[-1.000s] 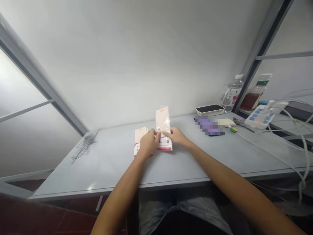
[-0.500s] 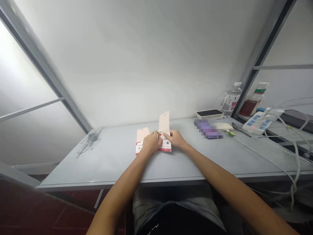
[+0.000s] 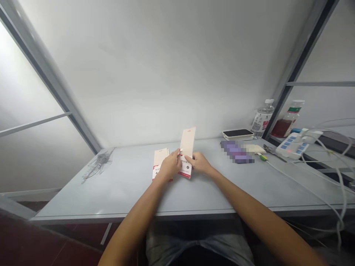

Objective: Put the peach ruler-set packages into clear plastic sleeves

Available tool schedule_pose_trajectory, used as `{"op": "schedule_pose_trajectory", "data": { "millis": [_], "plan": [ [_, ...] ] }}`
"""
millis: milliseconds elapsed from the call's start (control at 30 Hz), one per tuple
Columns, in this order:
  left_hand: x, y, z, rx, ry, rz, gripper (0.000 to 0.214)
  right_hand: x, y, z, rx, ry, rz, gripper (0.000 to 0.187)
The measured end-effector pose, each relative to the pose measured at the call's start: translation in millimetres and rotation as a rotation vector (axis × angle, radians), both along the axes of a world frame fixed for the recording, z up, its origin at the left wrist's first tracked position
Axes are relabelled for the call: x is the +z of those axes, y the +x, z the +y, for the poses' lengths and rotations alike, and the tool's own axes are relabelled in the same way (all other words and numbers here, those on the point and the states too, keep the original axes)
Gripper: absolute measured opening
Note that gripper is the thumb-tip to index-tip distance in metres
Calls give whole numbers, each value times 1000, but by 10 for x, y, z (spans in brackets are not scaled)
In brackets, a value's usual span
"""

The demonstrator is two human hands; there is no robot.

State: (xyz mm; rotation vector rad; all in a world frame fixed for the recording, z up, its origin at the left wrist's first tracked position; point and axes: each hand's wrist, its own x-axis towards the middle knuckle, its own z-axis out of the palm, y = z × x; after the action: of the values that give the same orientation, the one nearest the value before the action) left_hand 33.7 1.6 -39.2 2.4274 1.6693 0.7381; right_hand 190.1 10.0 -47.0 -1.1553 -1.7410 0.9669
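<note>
One long pale pink paper packet [image 3: 188, 146] with a red band at its lower end stands tilted up between the hands, its upper end rising well above the fingers. The left hand [image 3: 169, 166] grips it in a narrow pinch at its left edge, with the thumb and fingertips close together beside a small white tab. The right hand [image 3: 200, 163] lies half-curled against the packet's lower right side, fingers pressed on the printed face and holding it steady.

Just beyond the left hand, a second pale pink paper packet [image 3: 159, 159] with red print lies flat on the grey table [image 3: 124, 195], partly hidden by that hand. Farther left, well apart from the hands, lies a crumpled scrap of clear plastic [image 3: 98, 162].

Well beyond the right hand stand a cream power bank with a black top [image 3: 237, 134], a pixelated purple object [image 3: 237, 152] and a clear water bottle [image 3: 262, 120]. Farther right are a bottle of reddish-brown liquid [image 3: 285, 123] and a white power strip with blue switches [image 3: 291, 145], with a white cable [image 3: 305, 188] trailing over the table's edge.
</note>
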Motion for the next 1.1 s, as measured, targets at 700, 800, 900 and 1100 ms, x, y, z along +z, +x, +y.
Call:
{"op": "schedule_pose_trajectory", "data": {
  "millis": [700, 800, 900, 1100],
  "plan": [
    [31, 92, -79, 63, -25, 251, 23, 76, -30, -57, 72, -383, 305, 20],
    [21, 85, -78, 41, -41, 256, 23, 82, -17, -58, 61, -415, 328, 20],
    [14, 81, -70, 4, -56, 252, 24, 85, 4, -47, 32, -420, 334, 19],
    [23, 85, -56, -56, -72, 233, 27, 111, 40, -27, 17, -430, 341, 18]
  ]
}}
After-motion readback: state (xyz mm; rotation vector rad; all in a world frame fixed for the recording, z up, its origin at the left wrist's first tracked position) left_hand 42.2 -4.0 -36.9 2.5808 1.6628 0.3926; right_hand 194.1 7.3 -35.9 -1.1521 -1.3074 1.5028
